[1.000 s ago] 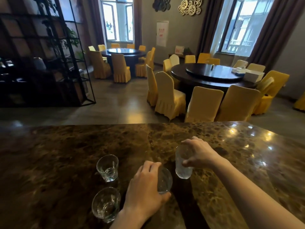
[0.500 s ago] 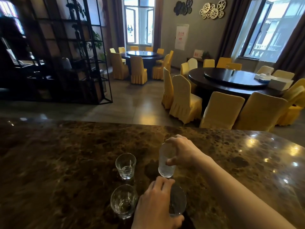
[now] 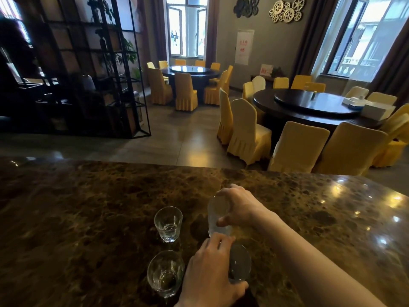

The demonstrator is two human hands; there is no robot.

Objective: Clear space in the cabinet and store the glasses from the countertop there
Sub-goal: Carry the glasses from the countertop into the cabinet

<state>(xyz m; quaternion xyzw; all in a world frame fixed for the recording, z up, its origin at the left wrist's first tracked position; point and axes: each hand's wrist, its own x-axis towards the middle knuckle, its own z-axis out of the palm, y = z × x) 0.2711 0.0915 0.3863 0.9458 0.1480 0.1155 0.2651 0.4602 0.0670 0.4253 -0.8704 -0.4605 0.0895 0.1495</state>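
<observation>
Picking up glasses — right hand (image 3: 239, 207) wraps frosted glass (image 3: 218, 218), left hand (image 3: 212, 275) grips clear glass (image 3: 240, 264); two glasses (image 3: 168, 223) just left stay free — next: lift both clear, cabinet unseen

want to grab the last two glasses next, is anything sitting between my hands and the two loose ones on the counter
Nothing visible does. The left hand grips one glass, the right hand another. The two free glasses stand just left of them on bare countertop. The cabinet is out of view.
</observation>
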